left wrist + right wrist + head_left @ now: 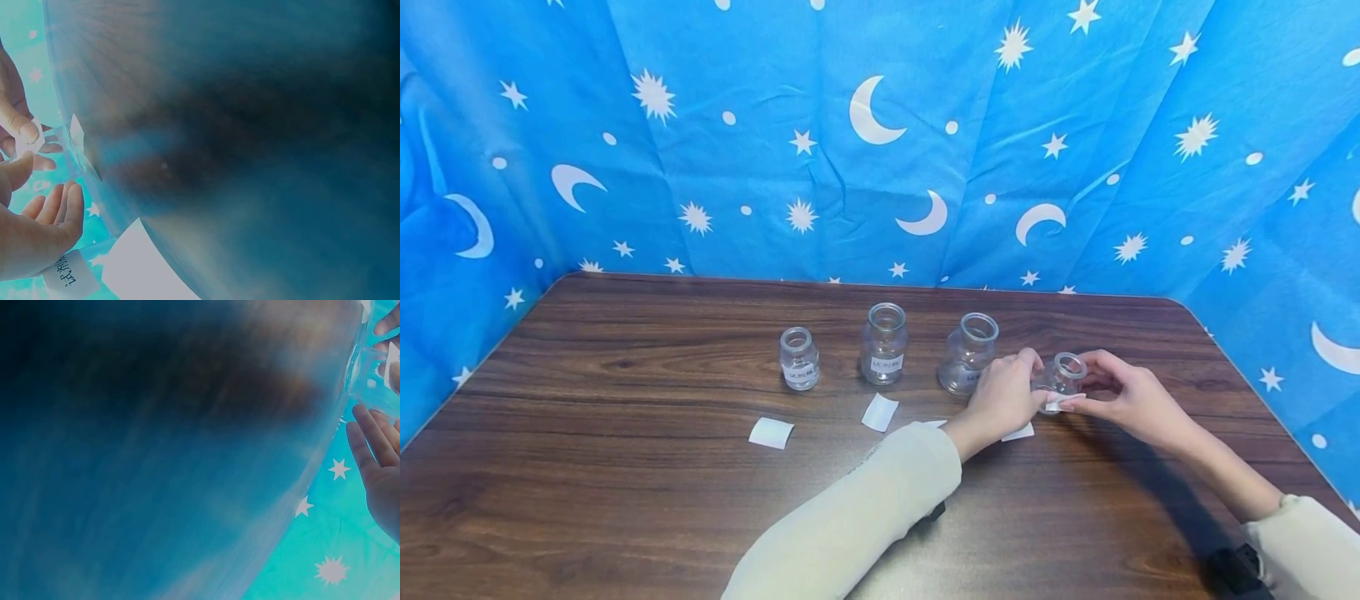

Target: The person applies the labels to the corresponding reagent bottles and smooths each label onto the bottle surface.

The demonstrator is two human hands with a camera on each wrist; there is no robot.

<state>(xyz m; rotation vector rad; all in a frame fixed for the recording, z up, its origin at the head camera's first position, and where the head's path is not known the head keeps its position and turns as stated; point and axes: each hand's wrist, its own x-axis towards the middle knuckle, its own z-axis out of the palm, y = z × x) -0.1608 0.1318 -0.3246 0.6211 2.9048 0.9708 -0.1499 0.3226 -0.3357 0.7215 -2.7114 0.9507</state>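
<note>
A small clear glass jar (1070, 367) at the right end of a row stands between my two hands. Across its front is a white label (1058, 403). My left hand (1006, 393) reaches in from the left, its thumb and fingertips on the label's left end. From the right, my right hand (1138, 404) holds the other end, thumb in front and fingers bent beside the jar. The left wrist view shows the label (30, 145) under a thumb, against the jar. Much of the jar's body is hidden by the hands.
Three more clear jars stand leftward: a small one (800, 367), a taller one (885, 343) and a rounded one (966, 354), each with a written white label. Several blank white paper pieces (771, 432) lie before the row on the dark wooden table (625, 467). A blue curtain (760, 167) hangs behind.
</note>
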